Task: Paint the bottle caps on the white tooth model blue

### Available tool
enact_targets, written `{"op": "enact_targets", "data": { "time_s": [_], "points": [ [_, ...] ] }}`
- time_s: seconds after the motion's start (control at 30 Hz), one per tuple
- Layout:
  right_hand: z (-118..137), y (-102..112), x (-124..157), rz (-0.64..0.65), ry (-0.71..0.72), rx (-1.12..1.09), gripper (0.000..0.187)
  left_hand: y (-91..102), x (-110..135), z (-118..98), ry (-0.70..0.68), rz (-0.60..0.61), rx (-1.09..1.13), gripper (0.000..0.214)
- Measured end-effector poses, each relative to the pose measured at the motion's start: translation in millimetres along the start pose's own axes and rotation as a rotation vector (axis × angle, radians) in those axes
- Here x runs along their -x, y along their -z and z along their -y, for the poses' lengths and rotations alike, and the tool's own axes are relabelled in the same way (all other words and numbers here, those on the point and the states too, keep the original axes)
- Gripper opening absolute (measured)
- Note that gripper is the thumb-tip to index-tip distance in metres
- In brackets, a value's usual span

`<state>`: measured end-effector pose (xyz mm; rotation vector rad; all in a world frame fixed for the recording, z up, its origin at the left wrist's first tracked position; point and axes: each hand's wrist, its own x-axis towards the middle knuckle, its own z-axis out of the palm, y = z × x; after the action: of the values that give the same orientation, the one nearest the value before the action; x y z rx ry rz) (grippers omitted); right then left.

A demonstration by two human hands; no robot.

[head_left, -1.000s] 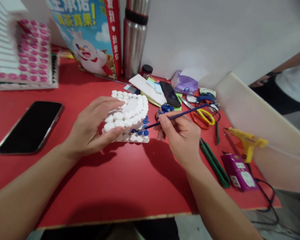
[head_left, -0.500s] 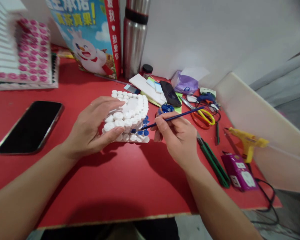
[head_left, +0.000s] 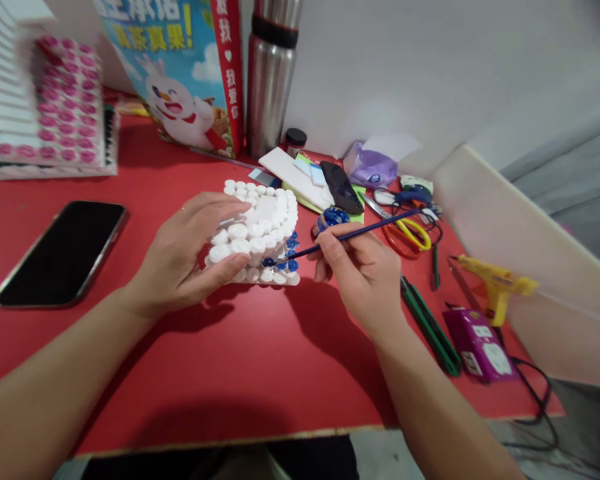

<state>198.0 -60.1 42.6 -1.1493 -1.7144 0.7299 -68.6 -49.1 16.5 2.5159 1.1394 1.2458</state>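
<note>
My left hand point(head_left: 180, 257) grips the left side of a white craft model point(head_left: 267, 230) covered in small round button-like pieces, thumb in front and fingers over the top. Several pieces at its lower right are blue. A thin dark-blue paintbrush point(head_left: 363, 231) is pinched between the fingers of my right hand point(head_left: 363, 277). The brush's tip meets a blue piece on the lower front of the model. Just behind my right hand stands a small jar of blue paint point(head_left: 331, 219), partly hidden by the fingers.
A phone point(head_left: 63, 253) lies at left. Scissors point(head_left: 405, 233), a green utility knife point(head_left: 433, 327), a yellow glue gun point(head_left: 497, 283) and a purple box point(head_left: 480, 347) are at right. Behind stand a steel flask point(head_left: 273, 87) and a printed bag point(head_left: 180, 80); a second phone point(head_left: 341, 188) lies near them.
My right hand has shifted slightly to the right and its brush handle lies a little further right. The left hand and the model stay nearly still.
</note>
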Motion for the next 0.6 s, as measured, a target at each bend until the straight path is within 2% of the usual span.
{"op": "enact_targets", "data": {
  "time_s": [0.33, 0.47, 0.6],
  "points": [
    [-2.4, 1.7, -0.8, -0.030, 0.004, -0.005, 0.021, -2.0, 0.0, -0.7, 0.033, -0.015, 0.016, 0.042],
    [-1.4, 1.0, -0.9, -0.080, 0.011, -0.014, 0.022, -1.4, 0.1, -0.8, 0.044, -0.013, 0.015, 0.043],
    [-0.4, 0.5, -0.9, -0.059, 0.005, -0.017, 0.021, -1.0, 0.7, -0.3, 0.020, -0.010, 0.023, 0.043]
  ]
}}
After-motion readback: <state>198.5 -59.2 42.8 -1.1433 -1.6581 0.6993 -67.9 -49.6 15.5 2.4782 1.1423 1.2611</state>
